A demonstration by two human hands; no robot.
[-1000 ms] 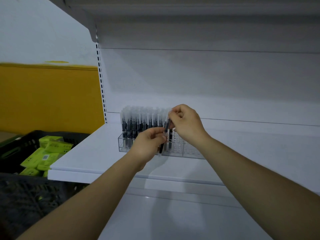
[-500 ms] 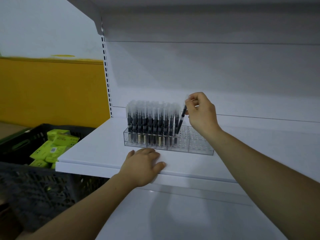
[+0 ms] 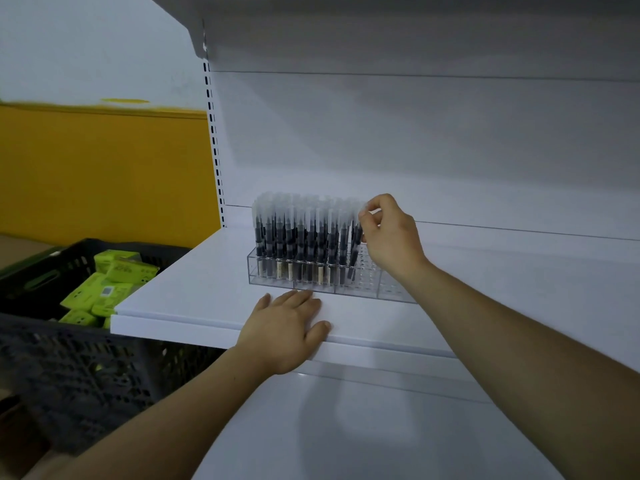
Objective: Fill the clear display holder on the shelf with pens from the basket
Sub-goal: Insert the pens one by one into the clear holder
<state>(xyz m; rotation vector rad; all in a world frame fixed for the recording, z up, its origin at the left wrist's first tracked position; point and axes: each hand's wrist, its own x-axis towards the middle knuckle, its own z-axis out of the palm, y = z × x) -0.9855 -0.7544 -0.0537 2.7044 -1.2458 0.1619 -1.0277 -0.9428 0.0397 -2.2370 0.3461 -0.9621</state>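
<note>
The clear display holder [image 3: 367,289] stands on the white shelf [image 3: 194,289]. Its left part is packed with several upright black pens [image 3: 298,237] with frosted caps; the right holes hold nothing. My right hand [image 3: 389,237] pinches the cap of one pen [image 3: 356,251], which stands slightly tilted at the right end of the filled rows, its tip down in the holder. My left hand [image 3: 285,327] rests flat on the shelf's front edge, just in front of the holder, holding nothing.
A dark plastic basket [image 3: 69,358] sits low at the left, with green packets [image 3: 104,292] inside. The shelf's perforated upright [image 3: 213,140] and back panel rise behind the holder. Another white shelf [image 3: 381,427] lies below.
My left hand let go of the pens and dropped flat onto the shelf edge. My right hand carried one pen to the right end of the rows and lowered it into the holder.
</note>
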